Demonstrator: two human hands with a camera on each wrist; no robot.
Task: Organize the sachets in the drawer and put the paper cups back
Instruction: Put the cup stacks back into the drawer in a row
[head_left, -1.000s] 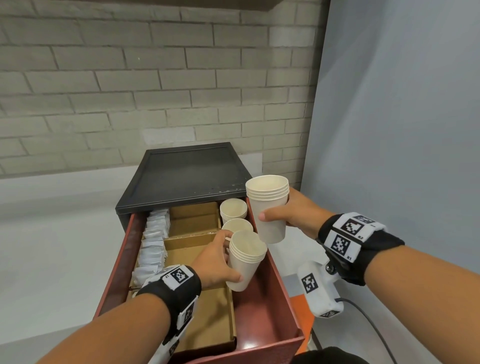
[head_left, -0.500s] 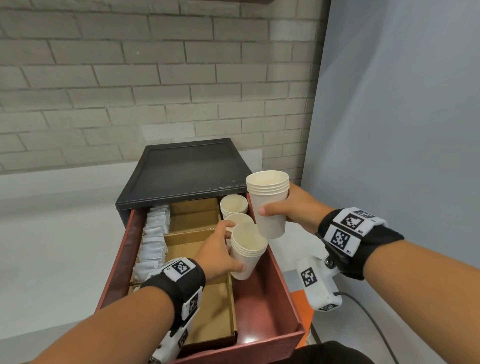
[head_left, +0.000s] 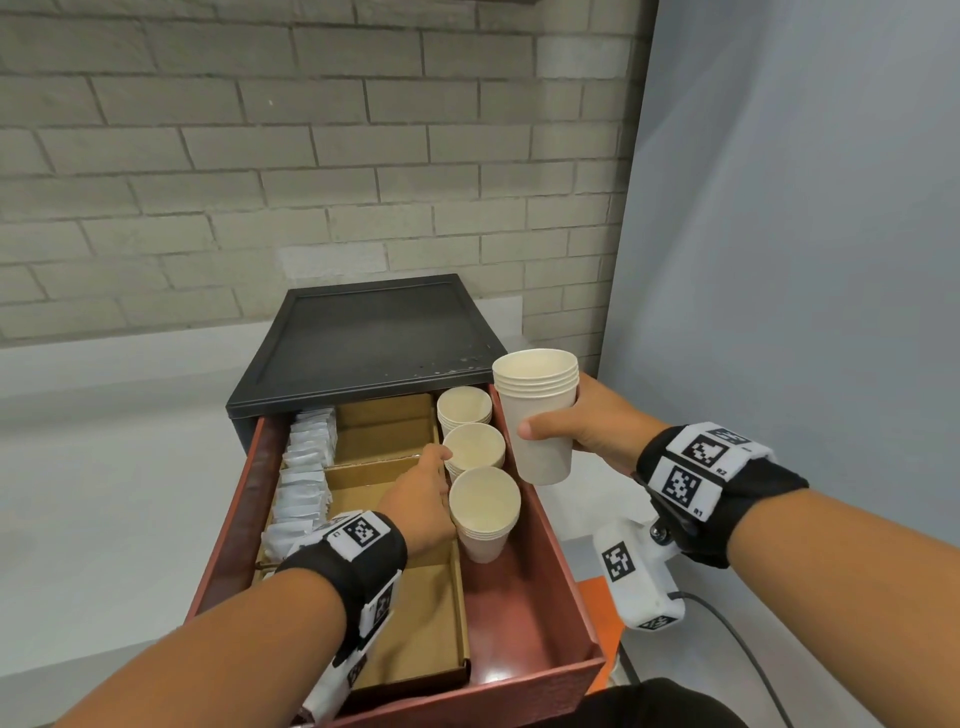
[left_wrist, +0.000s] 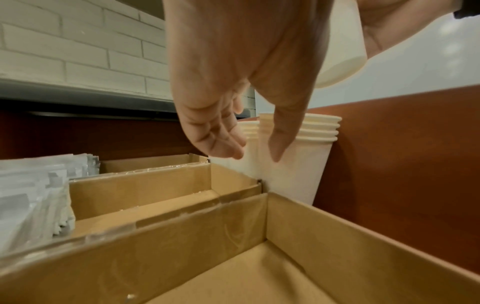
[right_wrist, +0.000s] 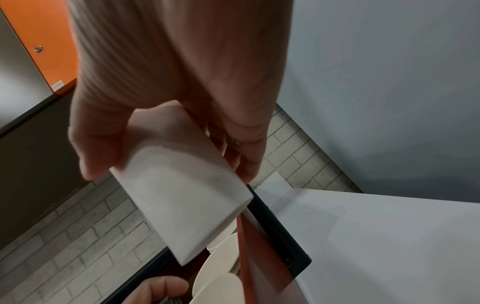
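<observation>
A brick wall (head_left: 260, 171) rises behind both hands, with a plain grey panel (head_left: 805, 234) to the right of the right hand. Below them a pale surface (head_left: 104, 467) carries a black cabinet (head_left: 374, 338) whose red-brown drawer (head_left: 540, 597) is pulled out toward the person. Cardboard dividers (head_left: 415, 623) split the drawer's middle into trays under and ahead of the left hand (head_left: 421, 499); along the drawer's left side, left of that hand, stands a row of white sachets (head_left: 304, 483). The right lane of the drawer, between dividers and the right drawer wall, holds three stacks of paper cups: a far stack (head_left: 465, 410), a middle stack (head_left: 475, 447) and a near stack (head_left: 485, 512). The left hand reaches in over the dividers with a loose, fairly wide grip, fingers (left_wrist: 223, 142) slack and spread from the thumb; the near stack (left_wrist: 303, 162) stands just right of the thumb, and whether skin touches it cannot be told. The right hand (head_left: 592, 421) is above the drawer's right wall, its grip wrapped around a fourth stack of cups (head_left: 540, 415), held upright in the air just right of the middle stack and clear of it. From the right wrist view that held stack (right_wrist: 182, 195) fills the hand, thumb on one side and fingers on the other. An orange panel (right_wrist: 44, 41) shows beyond the right hand.
</observation>
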